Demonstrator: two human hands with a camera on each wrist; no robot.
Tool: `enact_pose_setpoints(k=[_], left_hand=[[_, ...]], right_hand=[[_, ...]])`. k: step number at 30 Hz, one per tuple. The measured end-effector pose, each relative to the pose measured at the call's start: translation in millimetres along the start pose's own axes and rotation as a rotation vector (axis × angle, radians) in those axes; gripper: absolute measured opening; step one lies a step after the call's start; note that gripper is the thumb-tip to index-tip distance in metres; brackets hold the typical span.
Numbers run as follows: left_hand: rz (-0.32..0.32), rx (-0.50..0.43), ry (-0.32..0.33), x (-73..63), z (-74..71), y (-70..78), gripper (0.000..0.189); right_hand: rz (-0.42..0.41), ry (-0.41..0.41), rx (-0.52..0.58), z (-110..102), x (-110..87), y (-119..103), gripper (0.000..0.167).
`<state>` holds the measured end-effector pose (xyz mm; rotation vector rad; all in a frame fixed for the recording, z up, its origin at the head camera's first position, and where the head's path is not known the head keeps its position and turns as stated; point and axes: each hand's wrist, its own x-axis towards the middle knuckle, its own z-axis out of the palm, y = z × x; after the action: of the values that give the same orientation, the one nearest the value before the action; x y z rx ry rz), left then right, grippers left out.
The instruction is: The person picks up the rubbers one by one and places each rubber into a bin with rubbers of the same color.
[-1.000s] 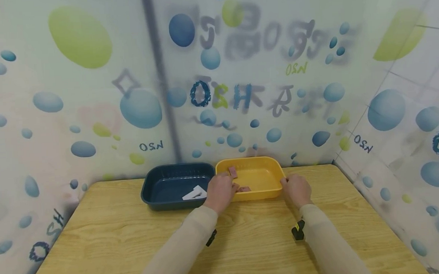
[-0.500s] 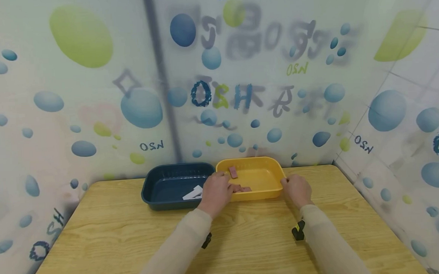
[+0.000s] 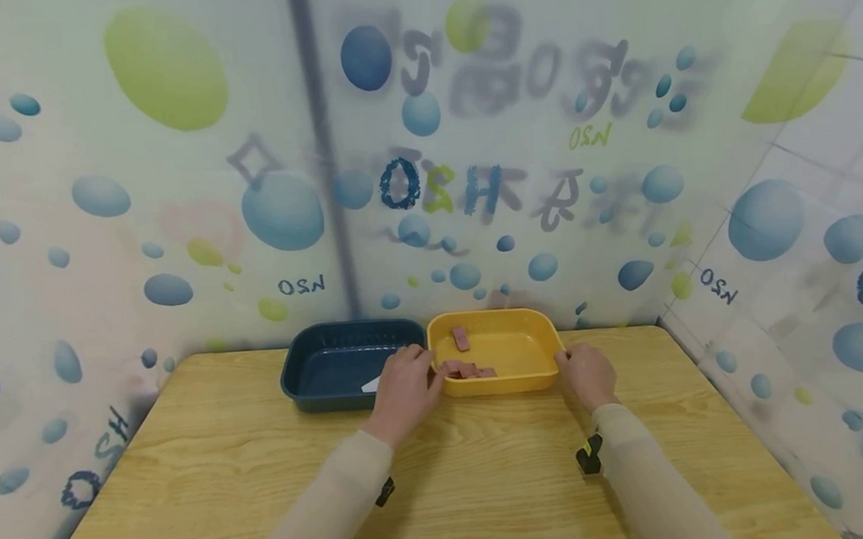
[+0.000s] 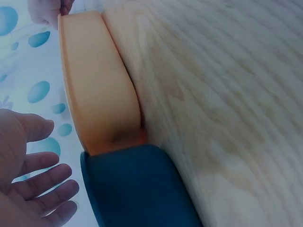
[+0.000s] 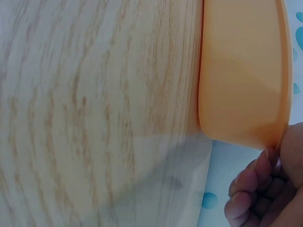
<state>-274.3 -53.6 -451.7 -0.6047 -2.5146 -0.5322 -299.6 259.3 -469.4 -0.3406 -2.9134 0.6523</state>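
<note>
My left hand [image 3: 406,391] hovers over the near right corner of the dark blue bin [image 3: 314,402], close to where it meets the yellow bin [image 3: 518,383]. The left wrist view shows its fingers [image 4: 52,175] apart and loosely bent, with nothing between them. At the yellow bin's right end, my right hand [image 3: 588,375] pinches the rim between thumb and fingers. Inside the yellow bin lie several small pinkish-brown pieces [image 3: 468,370], most heaped at the near left, and a single one [image 3: 460,338] farther back. A white piece [image 3: 369,385] shows in the blue bin, partly hidden by my left hand.
Both bins stand side by side at the far edge of the wooden table [image 3: 486,478]. Right behind them rises a wall [image 3: 474,251] printed with blue and green drops. Another wall [image 3: 807,307] flanks the table on the right.
My left hand has drawn back left from the yellow bin to over the blue bin, uncovering more of the pinkish-brown pieces and covering some white ones. My right hand keeps its hold on the rim.
</note>
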Motion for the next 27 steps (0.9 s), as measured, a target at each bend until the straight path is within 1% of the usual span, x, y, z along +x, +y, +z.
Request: enact_pose_setpoints(k=[6,11,14,19,22,27], left_hand=[[-0.032,0.004,-0.026,-12.1,-8.2,-8.7,0.029],[-0.025,0.029,0.018,-21.5,-16.6,-19.8,0.034],[-0.033,0.023,0.034,-27.9,-24.7,-29.6,0.036],[-0.076,0.052,0.041,-40.5,-40.0,-51.9,0.042],[-0.071,0.074,0.066,-49.0,-47.2,-63.0,0.044],[-0.062,0.087,0.086,-62.5,-59.5,-74.7,0.047]], right_hand=[[-0.009,-0.002,0.004,0,-0.3,2,0.044],[-0.028,0.008,0.017,-2,-1.1,4,0.044],[-0.036,0.018,0.028,-3,-1.1,4,0.044],[-0.051,0.001,0.032,-4,1.7,3,0.044],[-0.056,-0.002,0.029,-3,4.3,2,0.044],[-0.05,-0.003,0.011,-3,6.8,3,0.044]])
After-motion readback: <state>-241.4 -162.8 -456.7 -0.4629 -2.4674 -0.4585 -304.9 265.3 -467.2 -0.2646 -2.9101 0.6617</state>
